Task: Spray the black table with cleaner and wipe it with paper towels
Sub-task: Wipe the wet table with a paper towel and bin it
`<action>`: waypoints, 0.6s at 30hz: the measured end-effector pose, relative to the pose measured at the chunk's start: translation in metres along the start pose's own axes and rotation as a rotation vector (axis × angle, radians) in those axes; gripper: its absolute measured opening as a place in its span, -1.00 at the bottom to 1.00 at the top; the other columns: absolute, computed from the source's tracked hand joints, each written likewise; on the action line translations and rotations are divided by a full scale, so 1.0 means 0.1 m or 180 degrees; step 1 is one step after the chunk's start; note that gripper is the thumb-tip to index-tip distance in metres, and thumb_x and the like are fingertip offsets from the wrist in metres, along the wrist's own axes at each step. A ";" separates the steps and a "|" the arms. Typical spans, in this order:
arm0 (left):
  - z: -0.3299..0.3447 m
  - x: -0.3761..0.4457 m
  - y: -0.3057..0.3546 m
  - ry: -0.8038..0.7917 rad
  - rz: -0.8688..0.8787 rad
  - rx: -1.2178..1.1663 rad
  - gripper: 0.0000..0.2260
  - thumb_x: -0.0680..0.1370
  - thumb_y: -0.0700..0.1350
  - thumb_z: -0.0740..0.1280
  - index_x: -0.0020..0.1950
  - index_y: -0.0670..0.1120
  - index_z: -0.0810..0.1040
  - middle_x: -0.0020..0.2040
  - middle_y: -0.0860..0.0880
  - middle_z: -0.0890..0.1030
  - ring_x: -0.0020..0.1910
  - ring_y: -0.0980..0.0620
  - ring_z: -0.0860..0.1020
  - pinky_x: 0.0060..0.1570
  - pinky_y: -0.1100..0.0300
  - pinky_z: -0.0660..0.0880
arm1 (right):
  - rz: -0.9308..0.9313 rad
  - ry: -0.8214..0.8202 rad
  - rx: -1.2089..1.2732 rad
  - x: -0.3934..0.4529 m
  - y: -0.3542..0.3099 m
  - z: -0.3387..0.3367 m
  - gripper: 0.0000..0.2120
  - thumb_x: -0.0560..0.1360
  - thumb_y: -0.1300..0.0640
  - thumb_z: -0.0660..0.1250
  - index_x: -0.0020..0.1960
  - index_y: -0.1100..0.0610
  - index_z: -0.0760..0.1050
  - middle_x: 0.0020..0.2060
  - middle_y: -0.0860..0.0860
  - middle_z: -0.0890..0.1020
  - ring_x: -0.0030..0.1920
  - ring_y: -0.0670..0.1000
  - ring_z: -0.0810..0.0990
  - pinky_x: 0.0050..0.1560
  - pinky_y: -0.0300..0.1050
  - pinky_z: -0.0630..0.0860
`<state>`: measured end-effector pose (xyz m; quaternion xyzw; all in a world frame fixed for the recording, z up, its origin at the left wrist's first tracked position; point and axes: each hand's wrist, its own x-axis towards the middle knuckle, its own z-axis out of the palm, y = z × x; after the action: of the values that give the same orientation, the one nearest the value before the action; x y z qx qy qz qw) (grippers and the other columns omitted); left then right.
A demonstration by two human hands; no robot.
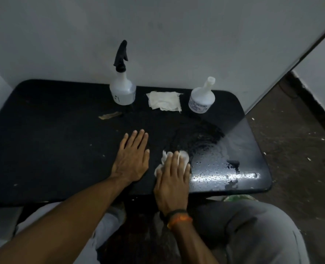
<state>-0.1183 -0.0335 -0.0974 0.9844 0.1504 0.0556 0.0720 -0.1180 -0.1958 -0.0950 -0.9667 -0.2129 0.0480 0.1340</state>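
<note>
Right hand (172,180) flat, pressing crumpled paper towel (174,159) onto wet black table (53,149); left hand (132,157) splayed, empty, bracing; spray bottle (122,86) parked at back.

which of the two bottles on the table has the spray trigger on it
The spray bottle at the back, left of the spare paper towel, carries the black trigger head. The other bottle, right of that towel, ends in a bare white neck with no trigger.
</note>
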 end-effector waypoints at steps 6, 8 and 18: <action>-0.02 0.01 -0.01 -0.0057 0.0005 0.0044 -0.45 0.64 0.06 -0.03 0.60 -0.14 0.22 0.60 -0.09 0.24 0.59 -0.08 0.17 0.57 -0.09 0.05 | 0.1498 0.0066 -0.0131 0.13 0.74 -0.33 -0.37 0.68 -0.05 -0.01 0.61 0.30 -0.01 0.61 0.28 0.04 0.61 0.27 -0.05 0.58 0.26 -0.10; -0.01 0.01 -0.01 -0.0051 0.0007 0.0047 -0.45 0.64 0.06 -0.03 0.59 -0.14 0.23 0.60 -0.10 0.25 0.59 -0.09 0.18 0.57 -0.09 0.05 | 0.1673 -0.0041 -0.0086 0.45 0.71 -0.41 -0.35 0.68 -0.07 -0.04 0.61 0.32 -0.06 0.60 0.32 -0.02 0.61 0.31 -0.09 0.57 0.28 -0.13; 0.00 0.00 -0.01 -0.0039 -0.0010 0.0032 -0.44 0.63 0.06 -0.04 0.59 -0.15 0.23 0.59 -0.11 0.25 0.59 -0.10 0.19 0.57 -0.10 0.07 | -0.0394 -0.0008 0.0017 -0.10 0.11 -0.06 -0.36 0.53 0.17 0.05 0.61 0.15 0.13 0.62 0.19 0.06 0.63 0.19 -0.06 0.58 0.29 -0.04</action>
<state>-0.1183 -0.0320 -0.0976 0.9849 0.1517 0.0487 0.0681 -0.1220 -0.2107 -0.0916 -0.9512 -0.2723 0.0414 0.1390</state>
